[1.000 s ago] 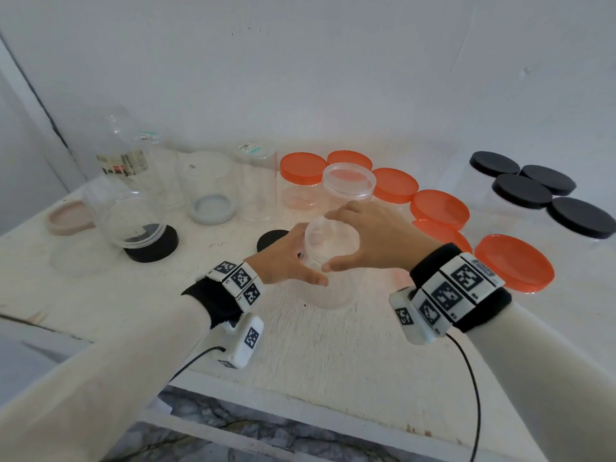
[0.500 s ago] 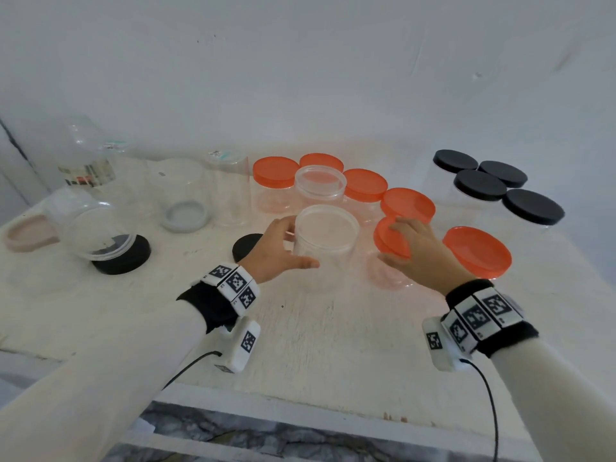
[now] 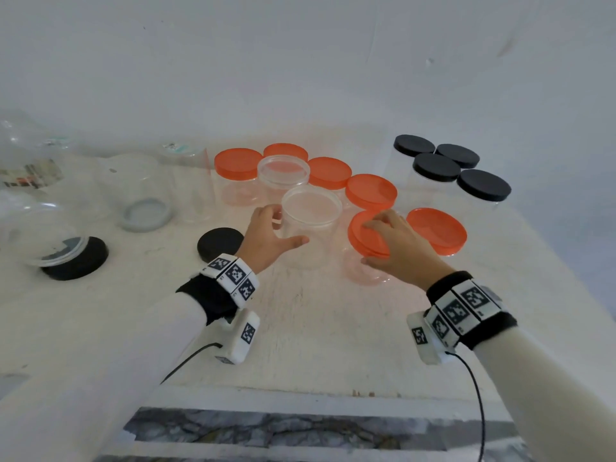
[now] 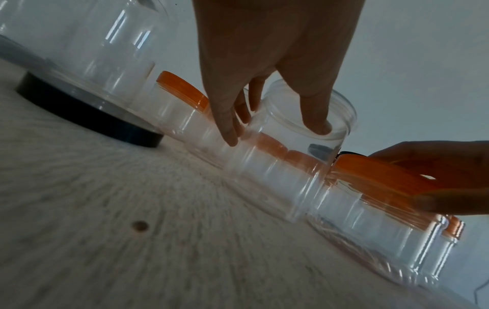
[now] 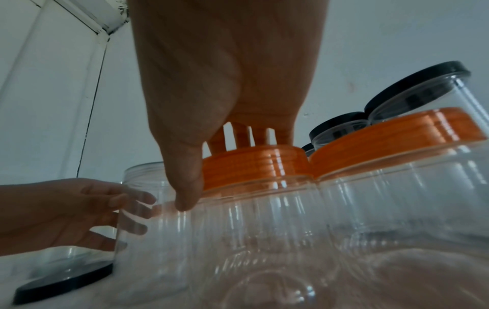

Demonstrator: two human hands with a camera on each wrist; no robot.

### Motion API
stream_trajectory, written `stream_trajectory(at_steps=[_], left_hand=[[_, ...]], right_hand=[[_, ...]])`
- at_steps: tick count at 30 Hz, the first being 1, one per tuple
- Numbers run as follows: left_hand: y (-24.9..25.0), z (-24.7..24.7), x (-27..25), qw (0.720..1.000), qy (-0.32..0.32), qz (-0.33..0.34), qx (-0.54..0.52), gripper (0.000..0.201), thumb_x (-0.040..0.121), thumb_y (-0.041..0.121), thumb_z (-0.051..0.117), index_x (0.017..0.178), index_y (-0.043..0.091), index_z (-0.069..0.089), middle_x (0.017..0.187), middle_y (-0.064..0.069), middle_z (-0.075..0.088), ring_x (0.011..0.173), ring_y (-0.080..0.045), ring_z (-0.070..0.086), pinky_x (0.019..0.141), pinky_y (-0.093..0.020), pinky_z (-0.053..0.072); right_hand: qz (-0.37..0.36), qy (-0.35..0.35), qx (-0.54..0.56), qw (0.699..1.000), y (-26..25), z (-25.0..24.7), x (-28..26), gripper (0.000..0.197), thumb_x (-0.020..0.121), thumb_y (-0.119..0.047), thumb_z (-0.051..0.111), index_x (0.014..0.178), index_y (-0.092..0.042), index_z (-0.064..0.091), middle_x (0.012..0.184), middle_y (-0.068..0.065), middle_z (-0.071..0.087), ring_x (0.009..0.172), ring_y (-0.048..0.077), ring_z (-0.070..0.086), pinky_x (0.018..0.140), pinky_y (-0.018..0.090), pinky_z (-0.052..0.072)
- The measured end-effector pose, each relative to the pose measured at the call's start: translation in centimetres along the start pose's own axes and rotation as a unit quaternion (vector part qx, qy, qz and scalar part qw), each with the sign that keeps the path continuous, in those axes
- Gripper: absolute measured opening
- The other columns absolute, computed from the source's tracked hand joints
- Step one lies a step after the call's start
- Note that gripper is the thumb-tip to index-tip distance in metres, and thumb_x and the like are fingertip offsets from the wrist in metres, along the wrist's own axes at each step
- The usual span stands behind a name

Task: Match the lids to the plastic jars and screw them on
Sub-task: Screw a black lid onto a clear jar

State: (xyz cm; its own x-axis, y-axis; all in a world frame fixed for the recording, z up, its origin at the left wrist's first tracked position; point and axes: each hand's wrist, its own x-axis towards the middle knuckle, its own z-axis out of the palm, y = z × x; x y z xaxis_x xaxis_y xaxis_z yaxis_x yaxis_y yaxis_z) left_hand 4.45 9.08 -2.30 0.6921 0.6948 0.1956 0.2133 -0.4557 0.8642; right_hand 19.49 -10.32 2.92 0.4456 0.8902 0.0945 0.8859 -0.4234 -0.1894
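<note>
The fingers (image 4: 230,127) of the left hand (image 3: 266,241) curl round the wall of an open clear plastic jar (image 3: 308,228) at mid-frame in the head view, thumb on the near side and the others behind, so the grip is as wide as the jar itself. Just to its right, the right hand (image 3: 398,243) spreads over a round orange screw lid (image 3: 365,236), fingertips (image 5: 240,135) on top and thumb down at the rim; the lid sits tilted on a second clear jar (image 3: 365,271), so whether it is being seated, turned or taken off I cannot tell.

On progress: I judge the job a good part done. Behind the hands, orange-lidded jars (image 3: 370,191) stand closed in a row, and at the upper right four black-lidded jars (image 3: 436,166) are capped. One more open clear jar (image 3: 282,170) stands among the orange ones. To the left, a loose black round lid (image 3: 220,243) lies on the white table (image 3: 316,345), and further left several lidless clear jars (image 3: 140,191) still wait for matches.
</note>
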Motion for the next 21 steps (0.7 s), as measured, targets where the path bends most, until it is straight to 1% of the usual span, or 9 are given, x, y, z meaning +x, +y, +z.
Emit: stream_trajectory(at_steps=[5,8,10,12,15,17,18,21], left_hand=[[0.2,0.7,0.3,1.0,-0.008,-0.004,0.0,0.072,0.073,0.033,0.078,0.131,0.011,0.042,0.126,-0.006,0.041,0.105,-0.013,0.048,0.085,-0.025,0.039],[0.3,0.5,0.4,1.0,-0.024,-0.01,-0.006,0.074,0.075,0.034,0.076,0.135,0.01,0.039,0.13,-0.005,0.041,0.108,-0.013,0.048,0.088,-0.026,0.039],[0.1,0.0,0.3,0.999,-0.033,-0.018,-0.004,0.074,0.078,0.033,0.073,0.137,0.009,0.037,0.13,-0.003,0.042,0.109,-0.012,0.047,0.088,-0.025,0.038],[-0.4,-1.0,0.1,0.999,-0.03,-0.022,0.007,0.07,0.08,0.029,0.072,0.136,0.008,0.037,0.129,-0.002,0.045,0.11,-0.011,0.046,0.087,-0.024,0.038],[-1.8,-3.2,0.0,0.998,-0.013,-0.004,0.068,0.06,0.081,0.024,0.071,0.131,0.007,0.044,0.127,-0.005,0.049,0.114,-0.016,0.048,0.089,-0.022,0.037],[-2.8,-5.0,-0.1,0.991,-0.014,0.007,0.134,0.055,0.081,0.021,0.071,0.128,0.007,0.047,0.127,-0.006,0.049,0.118,-0.018,0.046,0.091,-0.019,0.033],[-3.3,-5.8,-0.1,0.986,-0.025,0.01,0.165,0.054,0.082,0.021,0.071,0.128,0.008,0.047,0.128,-0.006,0.048,0.12,-0.019,0.044,0.094,-0.02,0.032],[-4.4,-7.7,0.0,0.967,-0.081,0.005,0.241,0.06,0.08,0.025,0.072,0.131,0.012,0.045,0.134,-0.007,0.041,0.126,-0.023,0.034,0.101,-0.029,0.03]], right_hand=[[-0.005,-0.006,-0.01,1.0,0.0,-0.3,-0.2,0.063,0.081,-0.036,0.069,0.135,-0.018,0.042,0.133,-0.002,0.036,0.117,0.015,0.039,0.087,0.028,0.042],[-0.006,-0.017,-0.03,0.999,-0.1,-0.5,0.1,0.061,0.08,-0.039,0.069,0.131,-0.019,0.042,0.131,-0.001,0.037,0.115,0.017,0.038,0.084,0.031,0.044],[-0.004,-0.033,-0.041,0.999,-0.3,-0.8,0.5,0.061,0.079,-0.042,0.069,0.129,-0.019,0.042,0.128,0.0,0.037,0.113,0.017,0.038,0.083,0.034,0.045],[-0.003,-0.056,-0.039,0.998,-0.4,-1.1,1.1,0.065,0.077,-0.04,0.072,0.129,-0.017,0.042,0.128,0.001,0.036,0.112,0.018,0.038,0.084,0.034,0.044],[0.002,-0.079,-0.038,0.996,-0.4,-1.2,2.1,0.072,0.072,-0.035,0.077,0.13,-0.014,0.04,0.131,0.002,0.033,0.114,0.02,0.039,0.088,0.034,0.044],[0.01,-0.082,-0.044,0.996,-0.7,-1.1,2.7,0.079,0.069,-0.038,0.079,0.13,-0.012,0.038,0.131,0.004,0.032,0.114,0.021,0.04,0.091,0.035,0.044],[0.01,-0.076,-0.05,0.996,-0.9,-1.1,2.9,0.083,0.067,-0.04,0.08,0.131,-0.012,0.036,0.131,0.005,0.032,0.116,0.022,0.038,0.093,0.035,0.042],[-0.024,-0.024,-0.061,0.998,-2.1,-1.2,3.7,0.088,0.065,-0.048,0.078,0.131,-0.01,0.034,0.131,0.007,0.03,0.121,0.024,0.031,0.102,0.037,0.034]])
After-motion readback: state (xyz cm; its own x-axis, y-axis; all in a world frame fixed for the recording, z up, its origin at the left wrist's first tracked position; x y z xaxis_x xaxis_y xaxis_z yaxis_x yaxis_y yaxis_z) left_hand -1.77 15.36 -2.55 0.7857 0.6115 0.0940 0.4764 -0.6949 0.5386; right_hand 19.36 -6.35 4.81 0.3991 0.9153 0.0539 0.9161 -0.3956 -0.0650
